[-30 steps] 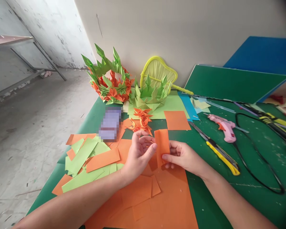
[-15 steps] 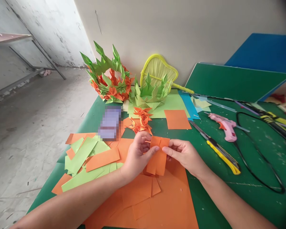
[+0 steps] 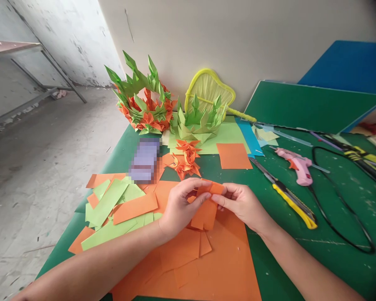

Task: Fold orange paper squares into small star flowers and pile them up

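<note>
Both hands pinch a small folded sheet of orange paper [image 3: 206, 214] above a large orange sheet [image 3: 228, 267]. My left hand [image 3: 182, 205] grips its left side, thumb in front and fingers curled over the upper edge. At the right side, my right hand [image 3: 242, 202] holds it between thumb and fingers. A crease runs across the paper near my thumbs, and its upper part bends toward me. Just beyond my hands lie several orange origami flowers [image 3: 186, 161]. An orange square of paper [image 3: 234, 156] rests farther right.
Green and orange scraps [image 3: 113, 205] lie left. A blurred-out purple object [image 3: 145, 160] sits behind them. A utility knife [image 3: 293, 205] and a pink glue gun [image 3: 296, 165] with a black cord lie right. Two folded-paper crowns, one green-and-orange [image 3: 148, 113], one green [image 3: 200, 127], stand at the back.
The top of the orange paper has bent over toward me. My left fingers have moved right across its upper edge, and my thumbs have come closer together.
</note>
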Demonstrator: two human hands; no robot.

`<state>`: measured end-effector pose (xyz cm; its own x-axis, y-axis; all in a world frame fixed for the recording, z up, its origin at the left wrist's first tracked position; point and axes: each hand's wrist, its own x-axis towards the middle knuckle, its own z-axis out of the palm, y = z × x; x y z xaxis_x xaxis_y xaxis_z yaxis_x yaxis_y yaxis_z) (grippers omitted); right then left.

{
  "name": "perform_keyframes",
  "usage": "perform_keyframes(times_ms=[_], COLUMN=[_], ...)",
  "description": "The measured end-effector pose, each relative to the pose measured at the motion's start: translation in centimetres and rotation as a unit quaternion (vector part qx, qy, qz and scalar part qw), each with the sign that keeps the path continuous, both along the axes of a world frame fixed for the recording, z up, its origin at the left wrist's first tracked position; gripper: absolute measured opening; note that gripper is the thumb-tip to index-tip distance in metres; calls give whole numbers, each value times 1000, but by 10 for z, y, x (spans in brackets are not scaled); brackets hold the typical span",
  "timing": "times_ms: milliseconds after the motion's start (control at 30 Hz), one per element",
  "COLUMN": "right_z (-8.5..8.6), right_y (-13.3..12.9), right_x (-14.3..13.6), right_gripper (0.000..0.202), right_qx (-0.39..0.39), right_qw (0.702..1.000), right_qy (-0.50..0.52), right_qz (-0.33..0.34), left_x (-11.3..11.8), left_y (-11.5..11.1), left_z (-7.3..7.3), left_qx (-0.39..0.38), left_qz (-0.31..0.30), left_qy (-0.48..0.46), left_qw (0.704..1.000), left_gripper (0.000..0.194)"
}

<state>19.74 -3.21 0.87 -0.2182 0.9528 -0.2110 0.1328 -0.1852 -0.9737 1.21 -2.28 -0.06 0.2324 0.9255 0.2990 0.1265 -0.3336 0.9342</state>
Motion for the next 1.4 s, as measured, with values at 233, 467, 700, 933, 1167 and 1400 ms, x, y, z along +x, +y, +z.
perform_keyframes(times_ms=[233, 467, 700, 933, 1167, 1400], right_z=[1, 3, 3, 3, 5, 0], right_y=[0, 0, 2, 0, -1, -3], right_x=[-2, -2, 0, 1, -2, -6], right_gripper=[32, 33, 30, 37, 44, 41], right_qx=[-5, 10, 12, 62, 76, 50], right_qw=[1000, 1000, 1000, 997, 996, 996], right_qy=[5, -15, 2, 3, -8, -68], right_qz=[3, 2, -4, -47, -47, 40], left_x=[0, -1, 0, 3, 1, 0], left_y=[1, 1, 2, -1, -1, 3], left_z=[0, 1, 6, 7, 2, 2], left_qx=[42, 71, 5, -44, -66, -81], left_qz=[-9, -35, -52, -64, -64, -19], left_qy=[1, 29, 9, 0, -20, -38], left_qw=[999, 996, 999, 997, 996, 996], left_gripper=[8, 18, 19, 20, 19, 20])
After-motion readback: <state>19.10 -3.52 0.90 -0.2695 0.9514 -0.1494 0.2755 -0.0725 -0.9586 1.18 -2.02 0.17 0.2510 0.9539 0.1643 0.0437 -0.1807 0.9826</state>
